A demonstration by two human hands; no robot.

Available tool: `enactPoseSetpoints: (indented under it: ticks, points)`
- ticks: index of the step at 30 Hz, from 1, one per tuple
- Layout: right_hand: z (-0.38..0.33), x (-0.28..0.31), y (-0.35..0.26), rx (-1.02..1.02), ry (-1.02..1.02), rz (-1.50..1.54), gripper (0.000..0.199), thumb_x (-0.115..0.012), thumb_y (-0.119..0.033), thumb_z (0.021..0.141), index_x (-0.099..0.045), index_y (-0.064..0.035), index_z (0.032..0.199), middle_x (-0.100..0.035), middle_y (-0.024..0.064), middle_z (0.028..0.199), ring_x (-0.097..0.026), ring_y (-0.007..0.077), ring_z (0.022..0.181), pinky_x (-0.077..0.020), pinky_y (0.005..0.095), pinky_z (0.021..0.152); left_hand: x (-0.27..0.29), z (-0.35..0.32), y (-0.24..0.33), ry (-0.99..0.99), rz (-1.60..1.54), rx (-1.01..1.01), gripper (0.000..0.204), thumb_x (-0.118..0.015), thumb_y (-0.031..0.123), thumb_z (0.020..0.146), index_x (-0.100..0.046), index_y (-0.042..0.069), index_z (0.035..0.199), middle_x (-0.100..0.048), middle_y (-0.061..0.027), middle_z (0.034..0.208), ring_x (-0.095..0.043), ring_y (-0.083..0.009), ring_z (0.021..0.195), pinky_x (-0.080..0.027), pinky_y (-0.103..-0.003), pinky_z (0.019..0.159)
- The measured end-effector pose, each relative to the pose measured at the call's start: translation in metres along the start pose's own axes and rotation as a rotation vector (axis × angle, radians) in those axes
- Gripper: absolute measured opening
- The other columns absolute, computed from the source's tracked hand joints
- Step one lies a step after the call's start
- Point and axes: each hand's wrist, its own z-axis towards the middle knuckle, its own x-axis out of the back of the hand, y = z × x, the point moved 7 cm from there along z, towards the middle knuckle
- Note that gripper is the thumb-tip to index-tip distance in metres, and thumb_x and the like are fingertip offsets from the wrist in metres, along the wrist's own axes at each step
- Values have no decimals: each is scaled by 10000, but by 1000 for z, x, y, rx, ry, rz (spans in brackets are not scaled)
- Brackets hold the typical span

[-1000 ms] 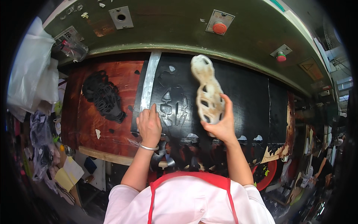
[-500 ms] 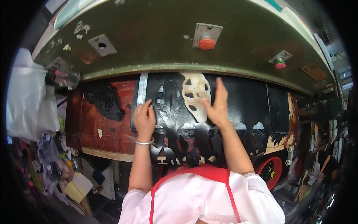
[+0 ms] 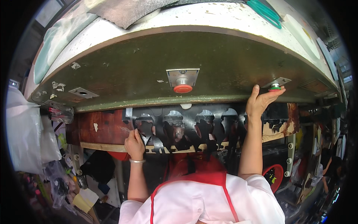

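Observation:
My left hand, a metal bangle at its wrist, is curled closed at the left edge of a black sheet with shaped cut-outs along its near side. My right hand is raised with thumb apart and fingers stretched out. Its fingertips are at a push button with a green collar on the dark green machine front. A cream-coloured perforated plate shows only its rounded tip below the machine's lower edge. The rest of it is hidden.
An orange-red mushroom button sits mid-panel, left of the green-collared one. Reddish-brown board lies under the sheet. A red bin stands below right, plastic bags hang at left. Grey cloth and green-handled scissors lie on top.
My right hand has left the cream plate and risen rightward to the button. My left hand has shifted nearer me along the sheet. The machine front now hides most of the plate.

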Motion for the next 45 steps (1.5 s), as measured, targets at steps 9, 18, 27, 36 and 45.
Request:
enactPoseSetpoints:
  ticks: [9, 18, 27, 36, 45]
  points:
    - [-68, 82, 148, -308, -298, -291, 573, -648, -367, 907, -530, -4, 1335, -544, 209, 1352, -572, 324, 1176, -449, 389, 981, -10, -27, -9, -111, 98, -11, 287, -502, 275, 952, -642, 95, 776, -643, -175, 687, -625, -381, 613, -484, -488, 547]
    - [-124, 127, 272, -237, -324, -261, 577, -618, -572, 876, -737, -11, 814, -719, 155, 790, -662, 338, 686, -519, 451, 636, 15, -57, -1, 46, -283, 62, 315, -547, 305, 956, -595, 59, 765, -615, -179, 649, -606, -364, 662, -453, -437, 727]
    - [-124, 61, 5, -140, -571, 268, 462, -738, -104, 830, -584, 47, 1238, -667, 178, 1111, -644, 294, 1016, -503, 353, 924, 41, -134, -22, -351, -200, 169, 348, -452, 347, 988, -614, 56, 888, -630, -210, 704, -640, -416, 702, -501, -521, 648]
    - [-253, 25, -129, 70, -770, 240, 1038, -814, -165, 562, -309, -81, 1466, -272, 348, 1404, -273, 504, 1308, -311, 541, 1081, 68, -194, -57, -350, -94, 186, 305, -539, 305, 959, -620, 61, 796, -601, -173, 590, -604, -395, 586, -441, -523, 544]
    - [-208, 59, -83, -671, -753, 1044, 906, -804, 52, 608, -332, -49, 1375, -517, 168, 1272, -550, 251, 1161, -441, 356, 990, 73, -208, -76, -372, -448, 232, 332, -451, 192, 1012, -533, 13, 745, -551, -113, 567, -571, -309, 547, -418, -410, 536]
